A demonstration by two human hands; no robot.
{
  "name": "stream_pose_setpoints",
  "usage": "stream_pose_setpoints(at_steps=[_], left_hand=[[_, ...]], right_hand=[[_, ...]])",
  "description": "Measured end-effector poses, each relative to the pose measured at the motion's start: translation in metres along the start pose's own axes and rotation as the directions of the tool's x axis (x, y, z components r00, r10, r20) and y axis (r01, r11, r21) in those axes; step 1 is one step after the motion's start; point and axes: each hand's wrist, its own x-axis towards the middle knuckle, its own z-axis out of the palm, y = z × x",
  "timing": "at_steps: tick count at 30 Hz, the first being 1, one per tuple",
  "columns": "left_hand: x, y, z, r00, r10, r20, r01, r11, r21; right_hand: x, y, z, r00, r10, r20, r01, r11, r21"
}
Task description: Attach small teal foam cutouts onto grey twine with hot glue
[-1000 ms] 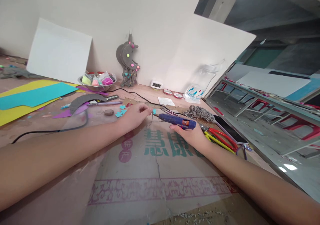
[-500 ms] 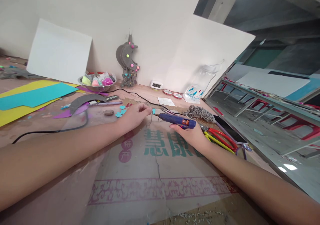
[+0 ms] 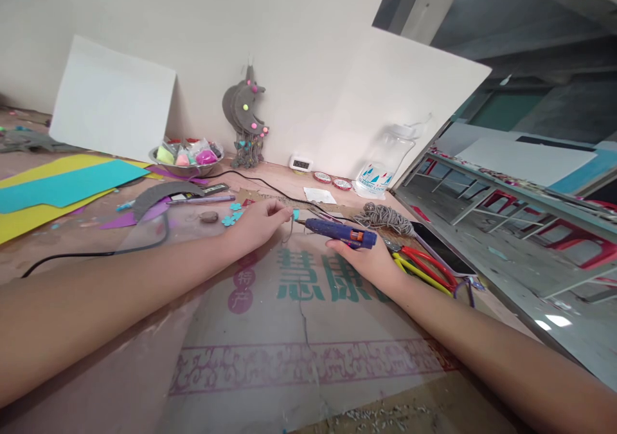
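Note:
My left hand (image 3: 260, 225) is closed in a pinch over the mat. A small turquoise piece (image 3: 295, 215) shows at its fingertips, and a thin grey cord (image 3: 290, 233) hangs down from them. My right hand (image 3: 371, 263) is wrapped round a blue hot glue gun (image 3: 332, 229) with an orange part on its body. The gun's nozzle points left, close to the turquoise piece; whether they touch I cannot tell. Several turquoise flower cutouts (image 3: 232, 215) lie just left of my left hand, by a small grey-brown lump (image 3: 209, 217).
Right of the gun lie a grey cord bundle (image 3: 385, 218), red-handled pliers (image 3: 429, 267) and a tablet (image 3: 443, 249). A clear jug (image 3: 385, 161), a small clock (image 3: 301, 162) and a bowl of clay packets (image 3: 187, 167) stand along the wall. A black cable (image 3: 270, 183) crosses the table.
Both hands, the glue gun and the turquoise piece stay almost exactly where they were. The whole view has shifted very slightly.

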Motion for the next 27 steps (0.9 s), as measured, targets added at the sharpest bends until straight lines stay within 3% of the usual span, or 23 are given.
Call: stream_pose_setpoints(at_steps=[20,27], left_hand=[[0.000,-0.001,0.000,1.000,0.007,0.006,-0.007,1.000,-0.015],[0.000,-0.001,0.000,1.000,0.001,0.009,-0.001,0.999,-0.048]], right_hand=[[0.001,0.012,-0.001,0.999,-0.019,-0.034,0.016,0.997,-0.079],[0.007,-0.002,-0.009,0.996,-0.054,-0.067,0.054,0.999,-0.008]])
